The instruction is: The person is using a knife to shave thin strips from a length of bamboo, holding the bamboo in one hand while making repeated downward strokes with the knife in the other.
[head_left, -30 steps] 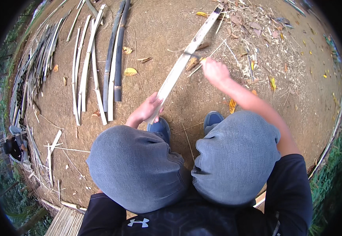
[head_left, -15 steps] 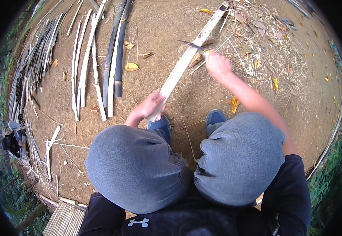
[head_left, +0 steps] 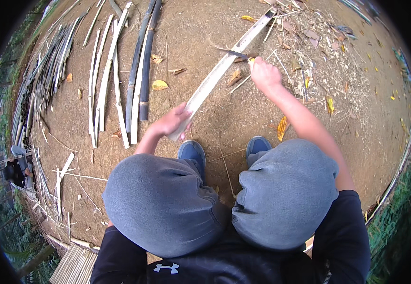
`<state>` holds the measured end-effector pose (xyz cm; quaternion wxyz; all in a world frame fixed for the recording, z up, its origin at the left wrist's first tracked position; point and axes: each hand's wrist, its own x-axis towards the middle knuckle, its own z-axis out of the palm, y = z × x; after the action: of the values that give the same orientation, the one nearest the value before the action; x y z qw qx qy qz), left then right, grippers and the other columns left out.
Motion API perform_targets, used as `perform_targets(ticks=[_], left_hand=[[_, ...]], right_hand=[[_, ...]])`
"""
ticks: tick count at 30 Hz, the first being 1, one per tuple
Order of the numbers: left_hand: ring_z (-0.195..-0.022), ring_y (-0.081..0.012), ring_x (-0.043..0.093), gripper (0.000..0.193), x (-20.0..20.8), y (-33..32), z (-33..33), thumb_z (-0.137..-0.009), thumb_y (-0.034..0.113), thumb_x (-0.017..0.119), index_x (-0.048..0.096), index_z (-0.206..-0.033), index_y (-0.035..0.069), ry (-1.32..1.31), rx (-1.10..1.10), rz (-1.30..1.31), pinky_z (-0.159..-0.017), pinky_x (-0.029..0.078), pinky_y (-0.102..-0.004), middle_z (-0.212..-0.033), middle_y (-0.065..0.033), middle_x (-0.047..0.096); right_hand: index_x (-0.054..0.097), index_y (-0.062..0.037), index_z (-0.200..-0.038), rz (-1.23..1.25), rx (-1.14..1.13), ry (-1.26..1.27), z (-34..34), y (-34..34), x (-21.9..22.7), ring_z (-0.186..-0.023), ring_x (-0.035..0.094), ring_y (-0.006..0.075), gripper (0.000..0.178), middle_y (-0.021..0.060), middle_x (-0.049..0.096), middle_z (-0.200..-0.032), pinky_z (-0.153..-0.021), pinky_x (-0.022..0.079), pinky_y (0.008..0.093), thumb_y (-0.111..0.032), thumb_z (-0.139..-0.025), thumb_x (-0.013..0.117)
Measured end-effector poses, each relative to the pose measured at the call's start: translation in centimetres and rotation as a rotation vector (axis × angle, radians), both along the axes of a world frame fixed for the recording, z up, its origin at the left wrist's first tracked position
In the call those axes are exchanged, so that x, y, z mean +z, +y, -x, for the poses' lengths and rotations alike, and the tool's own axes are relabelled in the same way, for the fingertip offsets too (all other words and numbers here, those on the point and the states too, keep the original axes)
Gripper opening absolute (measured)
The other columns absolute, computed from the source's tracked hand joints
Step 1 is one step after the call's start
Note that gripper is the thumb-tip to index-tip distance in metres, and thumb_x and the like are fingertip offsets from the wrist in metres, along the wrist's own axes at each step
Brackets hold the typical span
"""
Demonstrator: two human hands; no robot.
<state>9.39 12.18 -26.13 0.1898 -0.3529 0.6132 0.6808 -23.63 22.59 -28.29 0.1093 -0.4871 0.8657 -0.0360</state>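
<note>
At far left, a person is too small to make out well. Dark poles are cut off above. The left hand grips the near end of a pale strip, some fingers hidden; the strip slants up rightward. A knife crosses it, its handle mostly hidden in the right hand's fist.

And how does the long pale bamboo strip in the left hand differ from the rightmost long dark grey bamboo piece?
The long pale bamboo strip is held by the left hand; the long dark grey bamboo piece lies on the brown ground. A dark knife blade crosses the pale strip, not the dark piece. Both are narrow.
</note>
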Motion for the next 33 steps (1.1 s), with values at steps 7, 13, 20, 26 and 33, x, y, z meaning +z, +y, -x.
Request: perform_targets(ticks=[7, 13, 20, 26, 33], left_hand=[[-0.053, -0.0132, 0.058, 0.031, 2.8, -4.4, 3.5, -0.109, 0.029, 0.037, 0.036, -0.131, 0.007, -0.008, -0.065, 0.093, -0.049, 0.054, -0.0273, -0.077, -0.0016, 0.055], [-0.051, -0.0131, 0.057, 0.027, 4.3, -3.7, 3.8, -0.108, 0.026, 0.039, 0.039, -0.127, 0.007, 0.012, -0.027, 0.097, -0.046, 0.051, -0.0282, -0.075, -0.0023, 0.056], [-0.050, -0.0124, 0.056, 0.035, 4.5, -3.4, 4.1, -0.108, 0.028, 0.038, 0.034, -0.135, 0.006, 0.014, -0.028, 0.063, -0.046, 0.052, -0.0272, -0.075, -0.0014, 0.055], [-0.050, -0.0118, 0.056, 0.037, 4.5, -2.6, 4.0, -0.108, 0.029, 0.038, 0.033, -0.138, 0.007, -0.038, -0.011, 0.093, -0.046, 0.053, -0.0270, -0.074, -0.0006, 0.055], [-0.052, -0.0124, 0.057, 0.029, 3.6, -2.8, 4.4, -0.109, 0.029, 0.037, 0.038, -0.128, 0.008, 0.025, -0.028, 0.042, -0.047, 0.053, -0.0281, -0.075, -0.0007, 0.054]], right_hand=[[0.055, 0.0100, -0.105, 0.056, -0.082, -0.006, 3.2, -1.6, -0.4, -0.075, 0.073, 0.0319, 0.037, 0.0225, 0.069, -0.088, -0.058, 0.062, 0.0393, -0.023, -0.105, 0.037], [0.056, 0.0057, -0.107, 0.033, -0.067, -0.085, 2.6, -1.7, -0.4, -0.076, 0.073, 0.0349, 0.044, 0.0234, 0.070, -0.088, -0.064, 0.061, 0.0458, -0.032, -0.108, 0.033], [0.056, 0.0054, -0.105, 0.058, 0.052, -0.040, 2.2, -2.1, -0.2, -0.088, 0.073, 0.0402, 0.041, 0.0272, 0.071, -0.095, -0.072, 0.061, 0.0485, -0.031, -0.106, 0.037], [0.056, 0.0055, -0.105, -0.024, 0.157, 0.019, -0.4, -3.1, 0.1, -0.083, 0.074, 0.0365, 0.037, 0.0246, 0.071, -0.091, -0.063, 0.062, 0.0458, -0.027, -0.105, 0.038], [0.056, 0.0080, -0.104, 0.010, 0.174, -0.034, 1.2, -3.0, -0.7, -0.071, 0.073, 0.0313, 0.050, 0.0226, 0.070, -0.087, -0.050, 0.059, 0.0379, -0.033, -0.109, 0.028]])
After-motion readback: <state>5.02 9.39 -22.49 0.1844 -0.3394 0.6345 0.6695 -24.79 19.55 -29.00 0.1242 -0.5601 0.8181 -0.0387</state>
